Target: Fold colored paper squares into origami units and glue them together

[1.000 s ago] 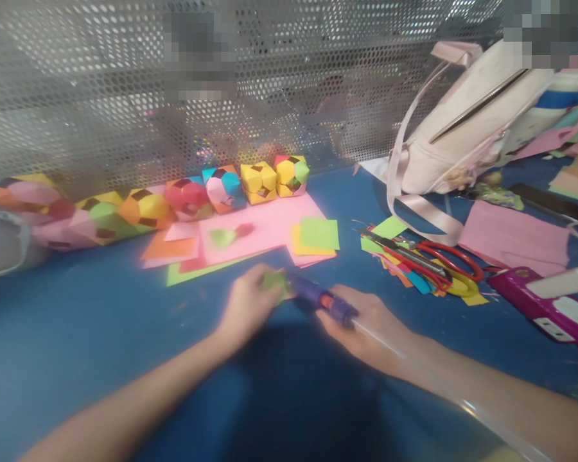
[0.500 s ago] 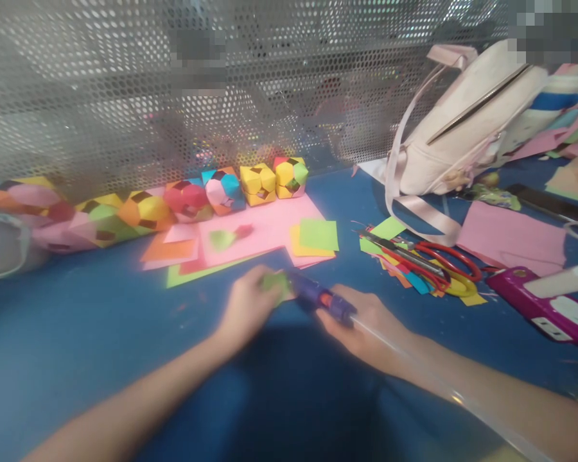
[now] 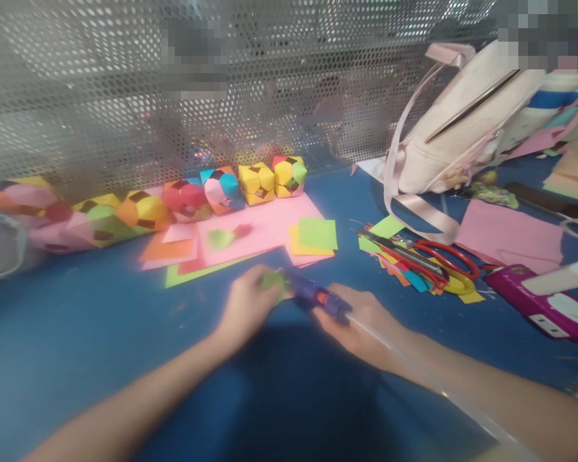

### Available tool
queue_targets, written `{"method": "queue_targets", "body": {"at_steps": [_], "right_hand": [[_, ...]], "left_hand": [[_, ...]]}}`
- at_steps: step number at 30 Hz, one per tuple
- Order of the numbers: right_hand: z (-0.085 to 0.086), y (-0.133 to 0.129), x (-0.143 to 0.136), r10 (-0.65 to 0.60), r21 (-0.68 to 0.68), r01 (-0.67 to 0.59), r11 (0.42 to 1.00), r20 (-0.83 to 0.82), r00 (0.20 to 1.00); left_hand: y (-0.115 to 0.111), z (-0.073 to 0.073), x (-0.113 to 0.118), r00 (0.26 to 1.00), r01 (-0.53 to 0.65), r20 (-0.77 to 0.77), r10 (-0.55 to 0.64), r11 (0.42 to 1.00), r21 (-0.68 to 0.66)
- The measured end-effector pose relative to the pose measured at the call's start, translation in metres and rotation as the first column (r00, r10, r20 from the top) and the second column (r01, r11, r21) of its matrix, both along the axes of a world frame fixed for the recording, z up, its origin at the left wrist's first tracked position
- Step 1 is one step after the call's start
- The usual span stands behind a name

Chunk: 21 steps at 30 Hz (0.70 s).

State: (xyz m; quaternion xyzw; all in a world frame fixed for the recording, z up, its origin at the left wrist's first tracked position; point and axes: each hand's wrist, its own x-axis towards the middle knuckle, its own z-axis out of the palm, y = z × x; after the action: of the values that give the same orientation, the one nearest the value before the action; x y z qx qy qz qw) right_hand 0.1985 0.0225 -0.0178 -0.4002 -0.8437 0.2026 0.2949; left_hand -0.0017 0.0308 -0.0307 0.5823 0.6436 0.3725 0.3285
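Note:
My left hand [image 3: 248, 298] is closed on a small green paper piece [image 3: 272, 282], pinched at the fingertips and blurred. In my right hand [image 3: 361, 324] is a purple-blue glue gun [image 3: 313, 292], its tip pointing left at the green paper; whether they touch I cannot tell. A long clear glue stick [image 3: 414, 372] runs from its rear along my right forearm. Just beyond my hands lie pink paper sheets [image 3: 270, 221], with a green and red folded piece [image 3: 221, 239] on top and green and yellow squares [image 3: 318, 234] at the right.
Several folded paper shapes [image 3: 144, 210] line the perforated metal panel [image 3: 289, 83] at the back of the blue table [image 3: 125, 333]. Scissors [image 3: 443, 256] rest on paper scraps at right, by a magenta device [image 3: 539, 301] and pink paper [image 3: 510, 234]. Behind stands a pale bag [image 3: 462, 122].

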Motion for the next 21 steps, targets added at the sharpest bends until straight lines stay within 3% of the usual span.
{"method": "queue_targets", "body": {"at_steps": [9, 15, 21], "right_hand": [[0.000, 0.001, -0.002, -0.007, 0.007, 0.007, 1.000, 0.002, 1.000], [0.008, 0.001, 0.001, -0.051, -0.066, 0.045, 0.997, -0.088, 0.995], [0.012, 0.002, 0.001, -0.125, -0.082, 0.120, 0.989, -0.056, 0.991]], "left_hand": [[-0.001, 0.001, 0.000, 1.000, -0.023, -0.015, 0.023, 1.000, 0.009], [0.000, 0.000, -0.001, 0.982, -0.101, 0.162, 0.097, 0.995, 0.012], [-0.002, 0.000, -0.003, 0.926, -0.223, 0.309, 0.218, 0.975, -0.020]]}}
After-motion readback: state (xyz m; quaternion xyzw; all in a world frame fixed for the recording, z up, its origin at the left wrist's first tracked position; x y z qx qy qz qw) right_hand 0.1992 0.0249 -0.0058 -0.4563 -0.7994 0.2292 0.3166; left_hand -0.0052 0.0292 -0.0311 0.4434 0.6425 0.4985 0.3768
